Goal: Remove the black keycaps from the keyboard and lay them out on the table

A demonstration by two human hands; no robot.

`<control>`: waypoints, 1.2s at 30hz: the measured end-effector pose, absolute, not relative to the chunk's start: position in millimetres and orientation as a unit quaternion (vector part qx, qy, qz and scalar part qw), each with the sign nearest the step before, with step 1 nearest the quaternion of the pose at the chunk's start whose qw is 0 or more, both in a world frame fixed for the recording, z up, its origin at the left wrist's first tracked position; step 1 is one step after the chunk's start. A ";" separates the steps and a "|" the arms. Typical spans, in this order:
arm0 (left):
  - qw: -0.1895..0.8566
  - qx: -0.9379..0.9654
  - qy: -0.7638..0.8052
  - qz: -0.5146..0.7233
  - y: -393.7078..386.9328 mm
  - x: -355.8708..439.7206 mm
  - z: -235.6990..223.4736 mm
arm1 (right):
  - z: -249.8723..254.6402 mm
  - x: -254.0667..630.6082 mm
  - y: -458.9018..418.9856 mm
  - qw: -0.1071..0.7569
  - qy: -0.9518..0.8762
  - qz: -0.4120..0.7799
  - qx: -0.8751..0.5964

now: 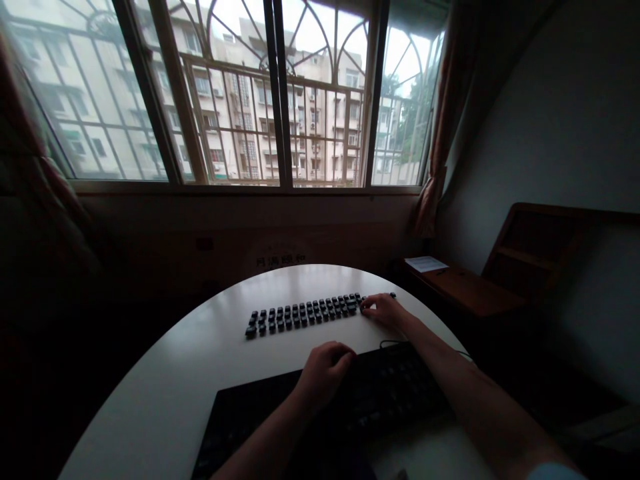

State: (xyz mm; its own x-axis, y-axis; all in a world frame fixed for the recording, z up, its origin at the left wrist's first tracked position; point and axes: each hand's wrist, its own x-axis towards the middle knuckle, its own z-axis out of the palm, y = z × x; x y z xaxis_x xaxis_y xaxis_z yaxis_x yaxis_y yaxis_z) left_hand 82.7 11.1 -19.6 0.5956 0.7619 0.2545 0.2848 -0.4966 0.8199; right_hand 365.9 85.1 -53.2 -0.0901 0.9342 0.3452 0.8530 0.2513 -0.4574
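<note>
1. The white table, with a curved far edge, begins at left.
2. A dark keyboard lies on its near part, below both forearms.
3. Dark keycaps sit in rows beyond it.
4. The left hand curls loosely at the keyboard's far edge (whether it grips anything, I cannot tell).
5. The right hand, fingers bunched narrow, is at the keycap rows' right end; its grip is unclear.
6. Farther right, paper lies on brown wood.

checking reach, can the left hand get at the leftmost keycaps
Likely yes: the left hand sits at the far edge of the keyboard, and only white tabletop shows between it and the leftmost keycaps.
</note>
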 end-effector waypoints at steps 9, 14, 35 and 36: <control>0.380 0.811 0.322 0.306 10.4 82.6 -18.5 | -55.7 369.5 87.3 0.284 -0.732 0.039 -0.618; 0.382 0.810 0.318 0.311 11.5 82.9 -20.8 | -55.6 366.9 85.3 0.273 -0.734 0.026 -0.621; 0.385 0.808 0.319 0.312 10.1 83.1 -19.4 | -48.8 360.5 80.9 0.253 -0.749 -0.009 -0.612; 0.384 0.809 0.319 0.311 10.0 83.0 -19.1 | -48.1 359.5 80.0 0.260 -0.749 -0.012 -0.609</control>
